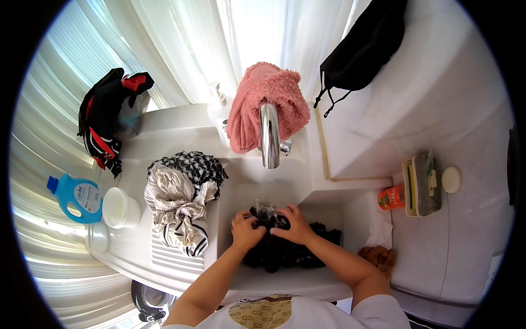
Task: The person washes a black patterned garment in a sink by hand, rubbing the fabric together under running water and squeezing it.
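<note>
white basin (307, 189) fills the middle, and i see the dark wet garment (290, 249) bunched low in it under the chrome tap (269, 137), where running water reaches it. on the ribbed board to the left, a striped pile of cloth (178, 205) waits. my left hand (245, 229) and right hand (293, 223) both close on the garment's far edge, fingers curled, pressing it together.

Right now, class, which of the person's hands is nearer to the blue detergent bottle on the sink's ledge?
Left. The left hand grips the dark garment in the basin, on the side toward the blue detergent bottle. The right hand grips it further from the bottle.
</note>
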`<state>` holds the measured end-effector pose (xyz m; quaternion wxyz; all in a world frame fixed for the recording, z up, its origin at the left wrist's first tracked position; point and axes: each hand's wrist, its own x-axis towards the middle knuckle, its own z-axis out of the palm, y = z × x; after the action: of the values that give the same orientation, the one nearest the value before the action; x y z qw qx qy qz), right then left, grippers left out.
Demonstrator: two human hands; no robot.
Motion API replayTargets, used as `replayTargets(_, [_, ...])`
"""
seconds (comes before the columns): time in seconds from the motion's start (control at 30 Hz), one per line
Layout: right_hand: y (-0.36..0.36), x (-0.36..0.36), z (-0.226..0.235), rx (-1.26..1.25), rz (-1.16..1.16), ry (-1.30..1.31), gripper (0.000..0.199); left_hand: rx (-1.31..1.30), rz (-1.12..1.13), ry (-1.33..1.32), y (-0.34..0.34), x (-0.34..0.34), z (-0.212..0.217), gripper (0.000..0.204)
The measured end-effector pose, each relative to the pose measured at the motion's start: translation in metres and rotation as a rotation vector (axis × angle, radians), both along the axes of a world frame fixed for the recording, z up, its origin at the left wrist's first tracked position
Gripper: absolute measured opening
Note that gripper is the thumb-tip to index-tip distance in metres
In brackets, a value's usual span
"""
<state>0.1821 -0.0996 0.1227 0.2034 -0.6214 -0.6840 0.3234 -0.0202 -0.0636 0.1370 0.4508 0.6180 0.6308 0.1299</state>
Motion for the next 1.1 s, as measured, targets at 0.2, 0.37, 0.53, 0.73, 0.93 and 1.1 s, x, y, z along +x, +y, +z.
replayTargets(0.2, [-0.020, -0.044, -0.032, -0.085, 0.266, -0.539, 0.088, 0.017, -0.442, 0.610, -0.035, 0.019, -0.057, 0.061])
replayTargets(0.37, [0.002, -0.044, -0.074, -0.130, 0.271, -0.418, 0.089, 0.085, -0.474, 0.539, -0.010, 0.012, -0.091, 0.064])
replayTargets(0.53, [0.034, -0.036, -0.070, -0.178, 0.339, -0.475, 0.082, 0.176, -0.487, 0.462, 0.013, 0.017, -0.084, 0.058])
replayTargets(0.73, [0.077, -0.017, -0.051, -0.310, -0.156, 0.155, 0.064, 0.006, 0.079, -0.065, 0.046, 0.007, -0.066, 0.053])
replayTargets(0.93, [0.038, -0.062, -0.045, -0.184, -0.347, -0.246, 0.057, -0.352, 0.976, -0.299, 0.017, 0.031, -0.025, 0.056])
replayTargets(1.1, [0.019, -0.058, -0.033, -0.436, 0.020, 0.396, 0.029, -0.891, 0.695, -1.141, 0.023, -0.010, -0.071, 0.053])
